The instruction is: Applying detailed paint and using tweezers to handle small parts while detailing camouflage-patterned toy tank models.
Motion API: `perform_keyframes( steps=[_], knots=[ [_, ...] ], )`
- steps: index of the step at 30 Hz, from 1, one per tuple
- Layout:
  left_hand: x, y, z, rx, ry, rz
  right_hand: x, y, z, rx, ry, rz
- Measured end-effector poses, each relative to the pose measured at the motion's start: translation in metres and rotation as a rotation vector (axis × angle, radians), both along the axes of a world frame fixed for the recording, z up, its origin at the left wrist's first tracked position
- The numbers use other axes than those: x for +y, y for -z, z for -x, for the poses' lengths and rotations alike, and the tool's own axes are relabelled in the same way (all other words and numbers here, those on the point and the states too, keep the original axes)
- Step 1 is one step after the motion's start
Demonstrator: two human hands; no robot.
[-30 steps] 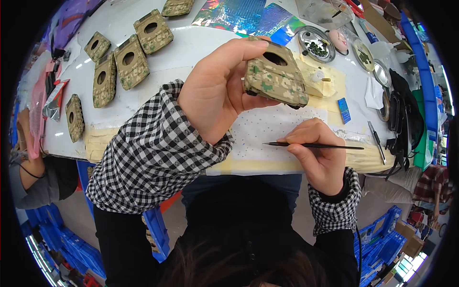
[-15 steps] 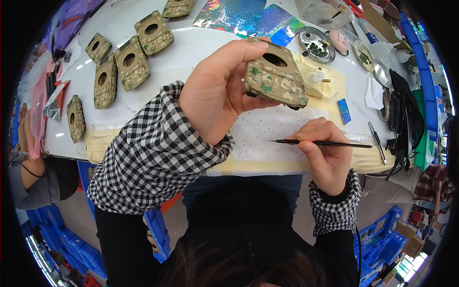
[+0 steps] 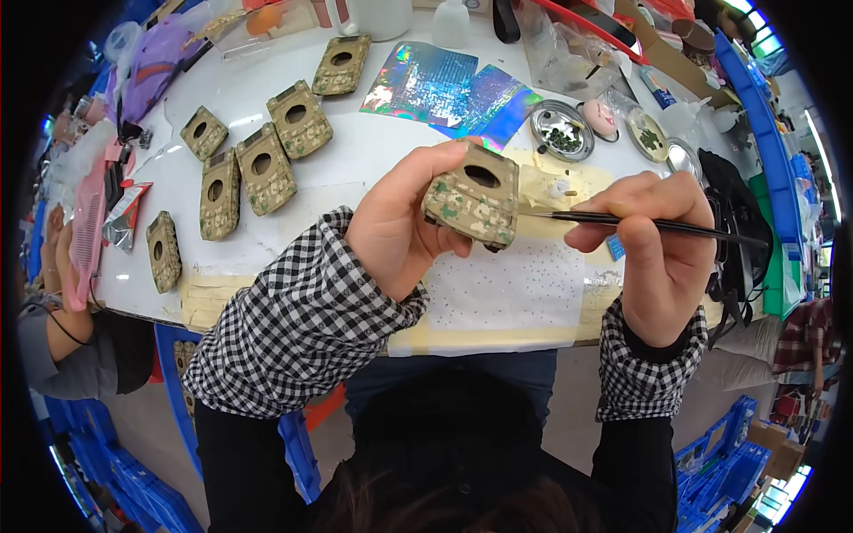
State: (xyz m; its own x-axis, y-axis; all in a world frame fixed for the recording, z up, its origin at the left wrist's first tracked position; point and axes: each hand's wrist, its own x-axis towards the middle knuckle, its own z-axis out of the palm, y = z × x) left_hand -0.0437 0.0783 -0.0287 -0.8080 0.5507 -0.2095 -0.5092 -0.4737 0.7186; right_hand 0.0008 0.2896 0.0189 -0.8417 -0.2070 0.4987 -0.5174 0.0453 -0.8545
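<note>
My left hand (image 3: 410, 200) grips a small camouflage-painted model tank hull (image 3: 477, 195), tilted so its top with the round opening shows. In my right hand (image 3: 657, 240) is a thin dark paintbrush (image 3: 640, 222), held like a pen. Its fine tip points left, close to the hull's right side; whether it touches I cannot tell. Below the hull lies a white sheet (image 3: 506, 302) dotted with tiny dark specks. Several more camouflage hulls (image 3: 266, 169) stand on the left part of the table.
Shiny holographic sheets (image 3: 426, 84) lie at the back. Round tins (image 3: 562, 131) with small green bits and a pink egg-shaped item (image 3: 600, 118) stand at the back right, with a black bag (image 3: 733, 191) nearer the right edge. A pink comb (image 3: 86, 235) and another person's arm (image 3: 67, 324) are far left.
The brush has risen from over the speckled sheet to beside the hull. My left hand has brought the hull slightly lower and left in the picture, and the whole view has shifted.
</note>
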Motion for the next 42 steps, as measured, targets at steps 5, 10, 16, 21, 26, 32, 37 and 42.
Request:
perform_keyframes(
  steps=[5, 10, 16, 21, 26, 32, 37, 42],
  knots=[
    [0.009, -0.01, -0.006, -0.135, -0.092, -0.045, -0.012, 0.003, 0.012, -0.055, -0.155, 0.137],
    [0.002, -0.003, -0.004, -0.086, -0.003, -0.013, -0.012, 0.009, 0.014, -0.038, -0.195, 0.085],
    [0.002, -0.001, -0.003, -0.087, 0.014, -0.018, -0.014, 0.011, 0.014, -0.021, -0.186, 0.098],
    [0.003, -0.002, -0.003, -0.1, 0.013, -0.01, -0.012, 0.01, 0.014, -0.03, -0.182, 0.071],
    [0.004, -0.005, -0.003, -0.117, -0.019, -0.007, -0.014, 0.01, 0.013, -0.042, -0.159, 0.069],
    [0.005, -0.005, -0.004, -0.117, -0.023, -0.013, -0.012, 0.01, 0.013, -0.035, -0.13, 0.032],
    [0.01, -0.01, -0.006, -0.149, -0.081, -0.043, -0.013, 0.009, 0.011, -0.043, -0.095, 0.006],
    [0.01, -0.01, -0.005, -0.159, -0.085, -0.043, -0.014, 0.011, 0.011, -0.056, -0.085, 0.039]
  ],
)
